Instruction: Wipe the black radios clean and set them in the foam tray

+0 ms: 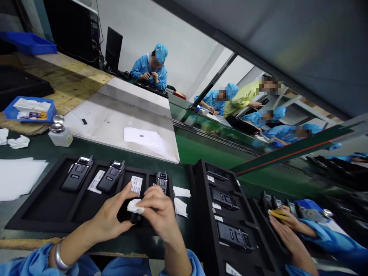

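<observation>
My left hand (105,218) is curled around a dark handheld radio (135,218), mostly hidden by my fingers and a white tissue. Pinched in my right hand (161,214), the crumpled white tissue (134,206) presses against the radio. Both hands are above the near edge of a black foam tray (43,207). In its compartments lie a radio (76,175) at the left, another radio (110,177) in the middle and a third radio (161,180) behind my right hand. White barcode labels (136,184) lie beside them.
To the right stands another black tray (201,199) holding several radios. A co-worker's hands (283,224) hold a yellow cloth there. At left are a white pump bottle (61,134), a blue bin (30,109) and paper sheets (20,178). Other people sit along the line behind.
</observation>
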### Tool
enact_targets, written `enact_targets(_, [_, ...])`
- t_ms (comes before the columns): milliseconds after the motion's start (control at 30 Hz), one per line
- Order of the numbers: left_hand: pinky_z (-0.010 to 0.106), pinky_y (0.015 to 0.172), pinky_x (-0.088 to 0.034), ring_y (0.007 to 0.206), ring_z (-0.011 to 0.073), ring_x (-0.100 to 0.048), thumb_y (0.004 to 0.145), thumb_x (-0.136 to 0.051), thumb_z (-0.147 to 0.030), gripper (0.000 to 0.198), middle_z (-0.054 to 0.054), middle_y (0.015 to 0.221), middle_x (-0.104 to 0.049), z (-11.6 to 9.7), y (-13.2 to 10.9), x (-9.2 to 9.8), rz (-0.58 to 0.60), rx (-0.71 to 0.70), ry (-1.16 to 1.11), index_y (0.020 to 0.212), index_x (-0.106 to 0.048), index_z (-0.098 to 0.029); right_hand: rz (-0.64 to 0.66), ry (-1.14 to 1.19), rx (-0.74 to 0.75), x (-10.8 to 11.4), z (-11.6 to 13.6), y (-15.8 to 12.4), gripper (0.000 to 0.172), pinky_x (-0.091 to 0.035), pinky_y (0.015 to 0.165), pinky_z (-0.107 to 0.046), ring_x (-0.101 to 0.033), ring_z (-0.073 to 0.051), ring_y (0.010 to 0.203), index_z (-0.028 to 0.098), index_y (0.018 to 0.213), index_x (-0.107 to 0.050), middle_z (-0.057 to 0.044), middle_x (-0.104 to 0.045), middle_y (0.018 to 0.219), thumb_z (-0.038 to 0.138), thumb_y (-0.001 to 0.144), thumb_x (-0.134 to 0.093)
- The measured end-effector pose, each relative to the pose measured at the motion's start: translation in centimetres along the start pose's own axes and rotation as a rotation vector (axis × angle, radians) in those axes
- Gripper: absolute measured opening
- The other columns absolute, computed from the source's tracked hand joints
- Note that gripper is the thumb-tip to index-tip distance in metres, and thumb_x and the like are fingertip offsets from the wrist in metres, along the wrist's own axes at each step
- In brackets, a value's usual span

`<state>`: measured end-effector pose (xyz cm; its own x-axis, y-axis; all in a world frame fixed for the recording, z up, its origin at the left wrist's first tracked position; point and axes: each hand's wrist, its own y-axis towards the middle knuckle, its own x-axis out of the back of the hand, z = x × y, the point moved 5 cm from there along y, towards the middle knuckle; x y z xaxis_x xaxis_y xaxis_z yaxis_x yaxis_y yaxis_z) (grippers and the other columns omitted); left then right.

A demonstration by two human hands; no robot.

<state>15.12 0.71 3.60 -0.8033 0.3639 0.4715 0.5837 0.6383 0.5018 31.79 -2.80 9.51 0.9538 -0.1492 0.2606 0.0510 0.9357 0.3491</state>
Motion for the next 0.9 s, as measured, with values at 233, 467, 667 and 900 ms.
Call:
enact_targets(233, [0.039,0.100,-0.054,0.113,0.0226,-0.066,0.082,-0.070,-0.020,0.097,0.009,0.124,-0.068,0.3,0.3,0.0,0.003,0.011,0.001,0.159,-0.011,-0.023,-0.120,-0.151,-0.018,1.4,-1.7,0.7,0.013,-0.043,0.085,-0.038,-0.060,-0.019,0.083,0.028,0.081,-0.079,-0.001,-0.067,0.077,0.018,0.083,-0.072])
enact_targets(467, [0.040,0.100,-0.055,0.115,0.0241,-0.066,0.082,-0.070,-0.021,0.096,0.013,0.129,-0.065,0.2,0.2,-0.1,0.031,0.014,0.034,0.159,-0.012,-0.022,-0.117,0.019,-0.013,1.7,-1.8,0.0,0.014,-0.044,0.082,-0.037,-0.059,-0.019,0.083,0.029,0.090,-0.080,-0.001,-0.067,0.079,0.019,0.086,-0.071])
enact_targets(667, [0.040,0.098,-0.056,0.114,0.0239,-0.066,0.082,-0.068,-0.018,0.094,0.011,0.126,-0.066,0.1,0.5,0.2,0.025,0.013,0.010,0.158,-0.013,-0.024,0.102,-0.068,0.003,-0.2,0.2,0.2,0.011,-0.037,0.093,-0.042,-0.057,-0.021,0.090,0.030,0.088,-0.080,0.000,-0.065,0.077,0.026,0.089,-0.070])
enact_targets(900, [0.039,0.100,-0.055,0.114,0.0224,-0.066,0.080,-0.072,-0.018,0.095,0.010,0.126,-0.067,0.8,0.0,0.3,-0.004,0.041,-0.030,0.158,-0.018,-0.025,0.102,-0.240,-0.099,1.7,-2.0,-0.7,0.017,-0.036,0.096,-0.043,-0.058,-0.020,0.087,0.028,0.080,-0.077,0.001,-0.067,0.076,0.012,0.082,-0.072])
